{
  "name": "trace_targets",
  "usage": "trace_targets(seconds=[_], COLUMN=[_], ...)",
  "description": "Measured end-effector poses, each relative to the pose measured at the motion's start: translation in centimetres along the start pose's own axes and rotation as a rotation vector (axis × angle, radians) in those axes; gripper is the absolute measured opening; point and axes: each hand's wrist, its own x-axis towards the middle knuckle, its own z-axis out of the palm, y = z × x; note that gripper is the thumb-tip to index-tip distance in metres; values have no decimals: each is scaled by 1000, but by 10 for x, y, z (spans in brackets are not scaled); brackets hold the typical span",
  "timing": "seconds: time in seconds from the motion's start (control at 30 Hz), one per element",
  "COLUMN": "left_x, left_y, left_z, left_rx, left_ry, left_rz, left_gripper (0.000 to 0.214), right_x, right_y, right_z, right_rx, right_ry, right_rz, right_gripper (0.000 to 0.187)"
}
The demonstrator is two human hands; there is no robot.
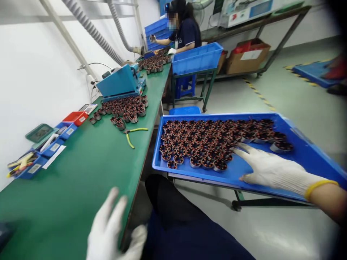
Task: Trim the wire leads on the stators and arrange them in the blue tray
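My right hand (267, 167), in a white knit glove with a yellow cuff, reaches into a blue tray (245, 177). Its fingers are spread, with the tips at the edge of the packed motor stators (202, 141); whether they touch is unclear. These stators are short round metal cores wound with copper wire. Above the front edge of the green bench, my left hand (115, 229), also gloved, is open with nothing in it and slightly blurred. Yellow-green handled pliers (130, 134) lie open on the bench, beside another group of stators (126, 108).
A light-blue machine (119, 83) stands on the green workbench (89, 159) by the wall. Small blue bins (34, 168) and a red bin (75, 118) line the left. Further back, a co-worker (187, 32) sits behind a blue crate (197, 59) on a stand.
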Motion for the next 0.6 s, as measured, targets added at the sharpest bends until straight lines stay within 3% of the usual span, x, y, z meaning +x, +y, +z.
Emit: trace_targets(seconds=[0.03,0.13,0.23,0.3,0.4,0.6], left_x=[25,93,132,141,142,134], left_y=[23,88,130,147,163,188], left_z=[16,73,132,162,190,207], left_rx=[-38,-126,-202,-232,-238,-187], left_ry=[-105,-380,-559,-596,-612,-648], left_rz=[98,221,278,289,322,435], left_gripper=[69,48,58,66,77,93], right_x=[-1,-7,-17,-26,-40,-68], right_y=[4,13,28,41,65,97], right_z=[3,12,15,13,6,-13], right_rx=[6,42,99,140,145,80], right_ry=[-9,-13,-48,-106,-162,-252], right_rz=[5,4,24,45,107,302], right_gripper=[92,83,76,71,77,107])
